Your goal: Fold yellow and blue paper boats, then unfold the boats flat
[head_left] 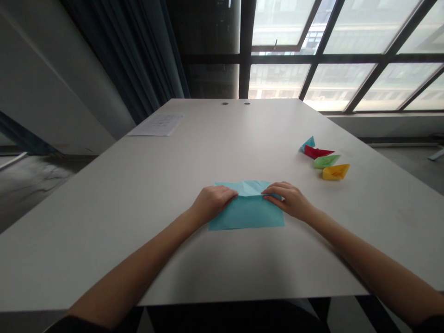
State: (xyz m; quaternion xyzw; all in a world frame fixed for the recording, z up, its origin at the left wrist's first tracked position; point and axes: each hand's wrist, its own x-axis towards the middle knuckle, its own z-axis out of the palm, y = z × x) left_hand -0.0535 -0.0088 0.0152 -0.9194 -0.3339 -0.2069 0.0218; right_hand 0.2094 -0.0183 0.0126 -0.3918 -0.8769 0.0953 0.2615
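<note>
A light blue sheet of paper (246,215) lies on the white table in front of me, its far part folded over with a raised crease across it. My left hand (215,201) is closed on the fold at the left, thumb and fingers pressed together. At the right end of the same fold, my right hand (289,200) pinches the paper between thumb and fingers. The folded strip between the hands looks slightly crumpled. The fingertips partly cover both ends of the crease.
To the right stand several folded paper boats: a blue one (307,144), a red one (318,152), a green one (326,161) and a yellow one (336,172). Printed sheets (157,125) lie at the far left of the white table (104,222).
</note>
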